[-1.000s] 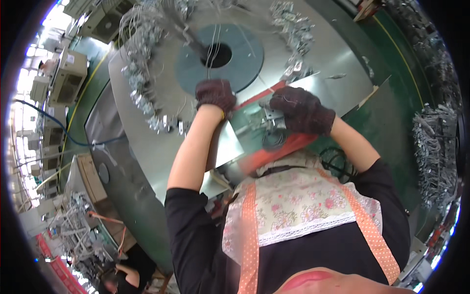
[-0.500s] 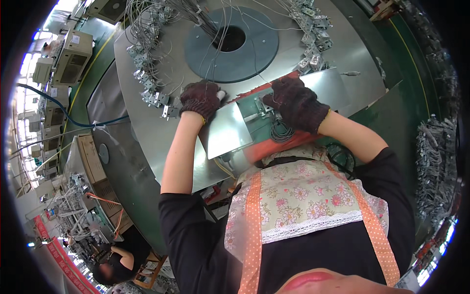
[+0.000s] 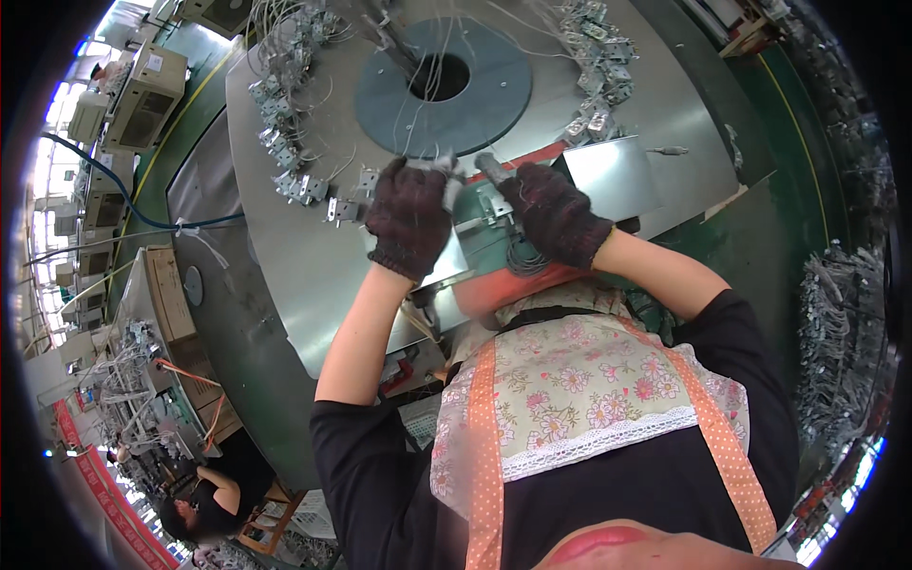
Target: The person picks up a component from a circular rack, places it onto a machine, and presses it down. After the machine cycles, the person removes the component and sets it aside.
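Observation:
Both hands wear dark maroon knitted gloves and work close together at the table's near edge. My left hand [image 3: 410, 217] is closed, its fingers curled over the left shiny plate; a blurred pale bit shows at its fingertips, too smeared to name. My right hand [image 3: 559, 217] has its fingers together, a greyish fingertip reaching up-left; what it pinches, if anything, is hidden. Between the hands sits a small metal connector bracket [image 3: 493, 203], close to the right hand's fingers. Below it hangs a coiled grey cable [image 3: 523, 255], over a red-orange and green surface.
Several cabled metal brackets [image 3: 281, 152] curve along the left of the metal table [image 3: 313, 266], and more [image 3: 600, 81] on the right. A grey disc [image 3: 389, 109] with a central hole carries thin wires. A shiny plate [image 3: 613, 180] lies beyond my right hand. Another person [image 3: 214, 494] sits lower left.
My left hand has moved right and nearer, now covering much of the left plate. My right hand has shifted slightly left and down, its fingertip stretched toward the left hand.

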A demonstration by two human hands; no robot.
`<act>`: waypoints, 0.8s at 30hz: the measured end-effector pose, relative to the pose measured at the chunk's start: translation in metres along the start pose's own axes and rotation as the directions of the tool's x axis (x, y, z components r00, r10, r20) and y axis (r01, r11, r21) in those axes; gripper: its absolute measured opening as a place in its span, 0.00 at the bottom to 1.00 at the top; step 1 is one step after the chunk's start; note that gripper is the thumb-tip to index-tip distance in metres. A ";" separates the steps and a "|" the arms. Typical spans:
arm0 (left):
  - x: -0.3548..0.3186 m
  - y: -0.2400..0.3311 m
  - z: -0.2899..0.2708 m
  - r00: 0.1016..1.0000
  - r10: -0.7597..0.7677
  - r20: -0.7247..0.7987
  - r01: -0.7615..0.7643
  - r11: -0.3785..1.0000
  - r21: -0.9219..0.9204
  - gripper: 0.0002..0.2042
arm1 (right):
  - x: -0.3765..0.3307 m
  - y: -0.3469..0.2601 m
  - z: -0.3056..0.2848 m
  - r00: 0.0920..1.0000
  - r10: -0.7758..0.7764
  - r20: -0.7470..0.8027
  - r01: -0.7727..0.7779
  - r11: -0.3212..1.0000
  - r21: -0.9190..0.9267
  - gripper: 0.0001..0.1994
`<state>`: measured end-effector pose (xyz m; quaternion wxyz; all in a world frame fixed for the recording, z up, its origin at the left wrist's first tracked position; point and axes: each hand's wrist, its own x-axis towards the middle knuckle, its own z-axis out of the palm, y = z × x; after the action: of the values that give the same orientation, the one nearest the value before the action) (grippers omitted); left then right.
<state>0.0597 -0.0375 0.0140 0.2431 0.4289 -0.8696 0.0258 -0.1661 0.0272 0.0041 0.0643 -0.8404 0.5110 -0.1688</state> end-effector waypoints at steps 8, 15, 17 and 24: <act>0.012 0.072 0.012 0.910 0.261 0.322 -0.234 0.965 -0.121 0.19 | -0.006 0.021 0.003 0.984 -0.173 -0.032 0.174 0.931 0.322 0.31; -0.002 0.072 0.026 0.936 0.101 0.338 -0.116 0.993 0.024 0.27 | -0.011 0.085 -0.035 0.975 -0.178 -0.132 0.221 0.814 0.537 0.19; -0.007 0.072 0.033 0.953 0.069 0.295 -0.078 0.997 0.018 0.29 | -0.013 0.125 -0.056 0.923 -0.101 -0.372 0.188 0.961 0.205 0.19; -0.003 0.079 0.026 0.946 0.047 0.321 -0.053 0.999 0.010 0.29 | -0.016 0.238 -0.023 0.909 0.273 -0.315 -0.261 0.962 0.080 0.25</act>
<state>-0.0093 0.0081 0.0026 0.0938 0.4074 -0.9079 -0.0301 -0.3805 -0.0690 -0.0449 0.0174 -0.7223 0.6215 -0.3029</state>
